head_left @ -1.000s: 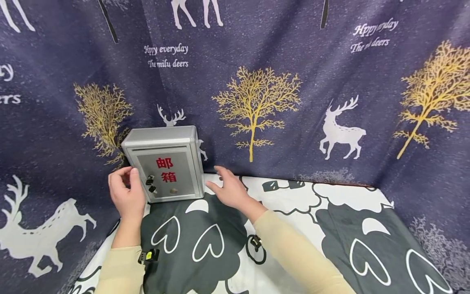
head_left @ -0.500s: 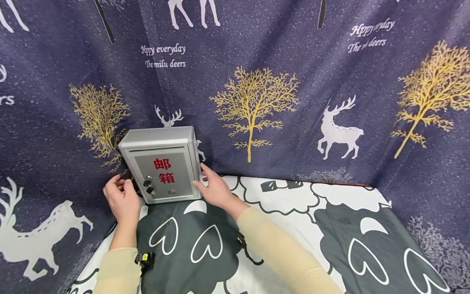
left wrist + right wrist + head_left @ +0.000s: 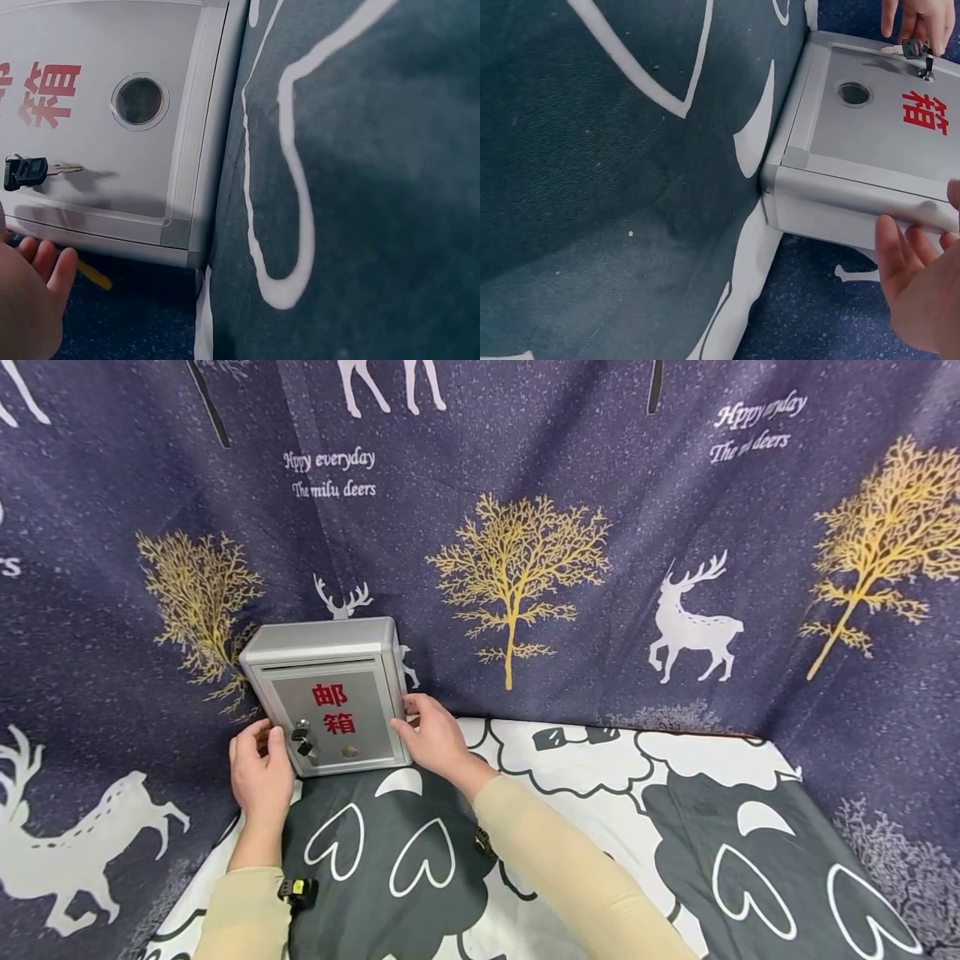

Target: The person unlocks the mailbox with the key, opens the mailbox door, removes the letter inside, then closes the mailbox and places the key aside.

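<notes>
A silver metal mailbox [image 3: 341,693] with red characters stands upright against the curtain, its door shut. My left hand [image 3: 261,772] holds its left edge, the thumb by the front rim and the fingers at the side. My right hand [image 3: 437,739] holds the right edge, thumb toward the front and fingers against the side panel, as the right wrist view shows. Keys [image 3: 28,172] with a black head hang from the lock near my left thumb. Under the characters is a round window [image 3: 140,102]. The mailbox's back is hidden.
A dark blue curtain [image 3: 675,493] printed with deer and trees rises behind and at both sides. The black-and-white patterned cloth [image 3: 570,827] covers the surface in front of the mailbox and to its right.
My right hand has come leftward from beside the mailbox onto its right edge. My left hand dipped away slightly, then came back against the left edge. The mailbox stays in place.
</notes>
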Tool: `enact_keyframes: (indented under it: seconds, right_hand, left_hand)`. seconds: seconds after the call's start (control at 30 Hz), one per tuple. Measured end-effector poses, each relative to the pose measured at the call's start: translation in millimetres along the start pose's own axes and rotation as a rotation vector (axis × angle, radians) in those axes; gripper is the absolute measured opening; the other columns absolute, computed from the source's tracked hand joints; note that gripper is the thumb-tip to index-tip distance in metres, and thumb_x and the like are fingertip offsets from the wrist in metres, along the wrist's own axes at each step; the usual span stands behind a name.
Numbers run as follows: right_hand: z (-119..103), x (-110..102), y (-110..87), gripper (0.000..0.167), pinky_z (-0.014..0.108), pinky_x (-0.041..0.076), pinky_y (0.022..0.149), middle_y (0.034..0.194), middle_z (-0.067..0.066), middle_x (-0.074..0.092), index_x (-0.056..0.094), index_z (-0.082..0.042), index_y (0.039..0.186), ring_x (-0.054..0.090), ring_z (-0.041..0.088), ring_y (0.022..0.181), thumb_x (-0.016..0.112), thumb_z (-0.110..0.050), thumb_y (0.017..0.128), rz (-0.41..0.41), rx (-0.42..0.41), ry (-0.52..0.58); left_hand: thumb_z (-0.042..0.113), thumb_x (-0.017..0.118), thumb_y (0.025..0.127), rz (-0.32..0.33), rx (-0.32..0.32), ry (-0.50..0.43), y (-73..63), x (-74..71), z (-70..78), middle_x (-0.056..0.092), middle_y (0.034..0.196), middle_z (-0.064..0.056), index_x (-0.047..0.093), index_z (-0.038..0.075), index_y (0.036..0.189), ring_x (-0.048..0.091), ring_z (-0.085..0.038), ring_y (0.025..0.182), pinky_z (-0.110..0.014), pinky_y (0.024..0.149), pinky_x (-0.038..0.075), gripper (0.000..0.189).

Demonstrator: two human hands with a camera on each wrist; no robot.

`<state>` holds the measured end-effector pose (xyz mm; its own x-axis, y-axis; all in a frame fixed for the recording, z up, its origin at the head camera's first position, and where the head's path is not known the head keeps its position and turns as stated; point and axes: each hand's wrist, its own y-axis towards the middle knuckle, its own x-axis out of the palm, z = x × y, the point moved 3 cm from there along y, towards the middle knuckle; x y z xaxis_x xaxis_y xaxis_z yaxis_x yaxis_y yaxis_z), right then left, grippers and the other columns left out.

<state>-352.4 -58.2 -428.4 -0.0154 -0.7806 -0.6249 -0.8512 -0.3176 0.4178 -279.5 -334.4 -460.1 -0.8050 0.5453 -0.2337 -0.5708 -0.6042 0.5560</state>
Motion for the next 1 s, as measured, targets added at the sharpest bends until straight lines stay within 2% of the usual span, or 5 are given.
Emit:
enact_keyframes:
  seconds: [0.37, 0.63, 0.83, 0.93, 1.0]
  right_hand:
    - [-7.1, -5.0, 6.5, 0.032, 0.032, 0.061, 0.088, 0.118, 0.002, 0.075, 0.071, -0.011, 0.131, 0.075, 0.016, 0.101, 0.079, -0.031, 0.107, 0.108, -0.019, -0.191]
    - [-13.3, -0.3, 11.0, 0.044, 0.035, 0.062, 0.084, 0.123, 0.000, 0.077, 0.070, -0.016, 0.146, 0.076, 0.016, 0.100, 0.079, -0.033, 0.107, 0.146, -0.055, -0.260]
    - [-14.2, 6.5, 10.7, 0.060, 0.040, 0.063, 0.082, 0.127, 0.001, 0.080, 0.060, -0.019, 0.162, 0.078, 0.019, 0.098, 0.078, -0.036, 0.107, 0.176, -0.067, -0.343]
    - [-14.3, 8.2, 8.5, 0.065, 0.041, 0.062, 0.077, 0.122, 0.002, 0.080, 0.056, -0.021, 0.166, 0.077, 0.020, 0.094, 0.079, -0.033, 0.106, 0.213, -0.077, -0.338]
    - [-14.7, 8.7, 7.3, 0.067, 0.041, 0.062, 0.077, 0.122, 0.002, 0.079, 0.054, -0.021, 0.167, 0.077, 0.020, 0.095, 0.080, -0.032, 0.106, 0.231, -0.090, -0.349]
  left_hand:
    - [0.011, 0.068, 0.112, -0.032, -0.034, -0.026, 7.8, 3.4, 3.7, 0.066, 0.120, -0.025, 0.073, -0.002, 0.138, 0.062, -0.027, 0.110, -0.015, 0.088, 0.037, 0.030]
    - [0.012, 0.070, 0.111, -0.034, -0.049, -0.049, 17.7, -2.6, -0.9, 0.071, 0.126, -0.026, 0.073, 0.001, 0.143, 0.060, -0.008, 0.106, -0.013, 0.088, 0.039, 0.034]
    - [0.014, 0.066, 0.113, -0.073, -0.061, -0.029, 23.3, -2.8, -3.1, 0.068, 0.132, -0.029, 0.069, 0.003, 0.149, 0.061, -0.031, 0.117, -0.013, 0.090, 0.037, 0.038]
    - [0.016, 0.065, 0.114, -0.108, -0.059, -0.021, 23.4, -3.2, -0.6, 0.066, 0.130, -0.030, 0.067, 0.003, 0.152, 0.061, -0.024, 0.111, -0.007, 0.086, 0.040, 0.040]
    - [0.016, 0.065, 0.114, -0.116, -0.063, -0.025, 23.3, -3.4, 0.9, 0.067, 0.127, -0.029, 0.067, 0.003, 0.151, 0.059, -0.008, 0.102, -0.003, 0.080, 0.042, 0.040]
